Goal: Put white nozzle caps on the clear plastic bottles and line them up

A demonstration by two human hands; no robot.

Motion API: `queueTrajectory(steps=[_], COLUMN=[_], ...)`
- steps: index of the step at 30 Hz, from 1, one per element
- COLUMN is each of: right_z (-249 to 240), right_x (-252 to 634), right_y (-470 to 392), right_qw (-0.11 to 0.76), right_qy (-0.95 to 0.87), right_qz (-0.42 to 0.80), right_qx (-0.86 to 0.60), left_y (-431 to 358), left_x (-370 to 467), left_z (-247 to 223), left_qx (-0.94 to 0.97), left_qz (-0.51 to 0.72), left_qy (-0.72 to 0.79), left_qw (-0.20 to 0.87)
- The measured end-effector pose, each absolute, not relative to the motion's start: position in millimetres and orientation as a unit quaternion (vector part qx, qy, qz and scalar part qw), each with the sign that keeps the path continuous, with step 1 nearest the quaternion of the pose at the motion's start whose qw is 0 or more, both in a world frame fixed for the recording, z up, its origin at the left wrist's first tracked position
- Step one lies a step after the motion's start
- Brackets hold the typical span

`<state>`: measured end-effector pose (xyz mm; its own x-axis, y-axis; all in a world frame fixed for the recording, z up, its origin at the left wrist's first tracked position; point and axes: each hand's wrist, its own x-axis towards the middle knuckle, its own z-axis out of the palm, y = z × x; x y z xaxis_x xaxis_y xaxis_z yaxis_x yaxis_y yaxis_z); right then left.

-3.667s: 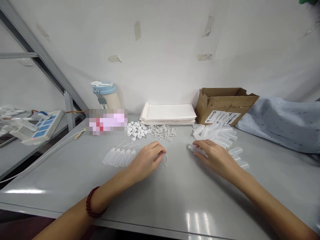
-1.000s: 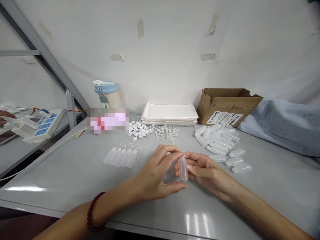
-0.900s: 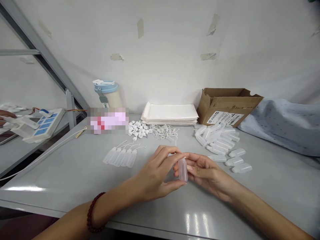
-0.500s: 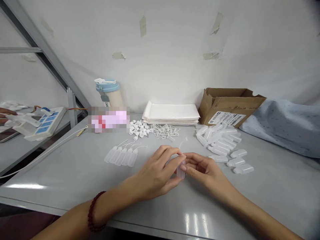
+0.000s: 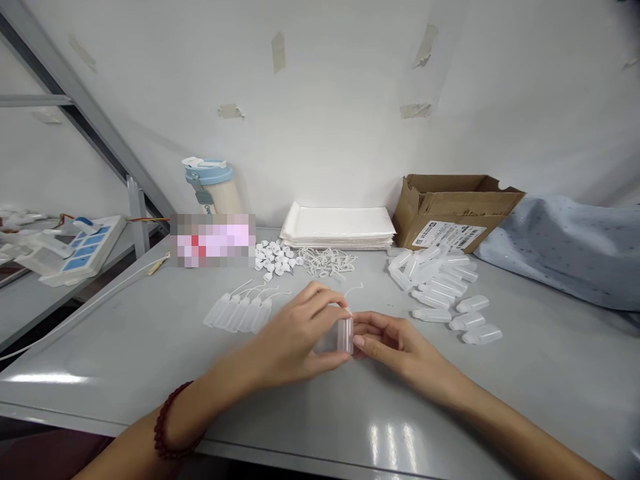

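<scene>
My left hand (image 5: 300, 337) has its grip closed on a small translucent squeeze bottle (image 5: 345, 335), fingers over the top end and thumb under the base, while my right hand (image 5: 400, 343) pinches in from the right side, its thumb at the bottle's edge and its other fingertips partly behind it. The bottle is upright at the middle of the surface (image 5: 295, 427); I cannot tell whether its base touches down. A thin curved tube (image 5: 355, 287) shows just beyond the fingertips, its lower end hidden, so I cannot tell how it meets the neck. That blind spot is my main worry: uneven finger pressure up there could bend the tube or leave it crooked. The bottle looks smooth and soft-walled, so squeezing too hard could dent it or make it slip sideways out of the fingers. To the left, the row of bottles with tubes (image 5: 239, 312) lies near my left wrist, and a careless sweep of that forearm could scatter it. On the right, loose bottles (image 5: 435, 277) are heaped before the cardboard box (image 5: 453, 213), with others lying nearer; my right forearm swinging outward could roll those. The white caps (image 5: 275, 259) and loose tubes (image 5: 327, 263) lie at the far side, close enough that a brush could mix them.
</scene>
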<state>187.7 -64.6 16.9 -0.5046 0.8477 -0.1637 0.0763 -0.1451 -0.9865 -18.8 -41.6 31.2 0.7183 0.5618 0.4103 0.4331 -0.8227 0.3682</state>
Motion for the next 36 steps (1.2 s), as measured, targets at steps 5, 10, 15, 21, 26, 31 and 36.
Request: queueTrajectory(steps=[5, 10, 15, 21, 26, 31, 36], right_z=[19, 22, 23, 24, 25, 27, 27], right_x=[190, 192, 191, 191, 190, 189, 189], right_y=[-62, -60, -61, -60, -61, -61, -60], right_qw=[0.313, 0.332, 0.331, 0.324, 0.325, 0.322, 0.323], right_qy=[-0.571, -0.555, -0.556, -0.565, -0.57, -0.568, -0.567], right_qz=[0.609, 0.602, 0.596, 0.59, 0.582, 0.58, 0.58], right_qx=[-0.453, -0.468, -0.476, -0.477, -0.481, -0.486, -0.488], left_y=[-27, -15, -13, -12, -11, -12, -12], left_x=[-46, -74, -87, -90, -90, -88, -87], left_z=[47, 56, 56, 53, 50, 50, 51], left_qx=[0.904, 0.874, 0.847, 0.831, 0.829, 0.83, 0.833], left_qz=[0.198, 0.109, 0.044, 0.032, 0.027, 0.009, -0.014], left_qy=[0.341, 0.424, 0.465, 0.484, 0.492, 0.491, 0.49], left_qw=[0.168, 0.21, 0.254, 0.271, 0.264, 0.264, 0.257])
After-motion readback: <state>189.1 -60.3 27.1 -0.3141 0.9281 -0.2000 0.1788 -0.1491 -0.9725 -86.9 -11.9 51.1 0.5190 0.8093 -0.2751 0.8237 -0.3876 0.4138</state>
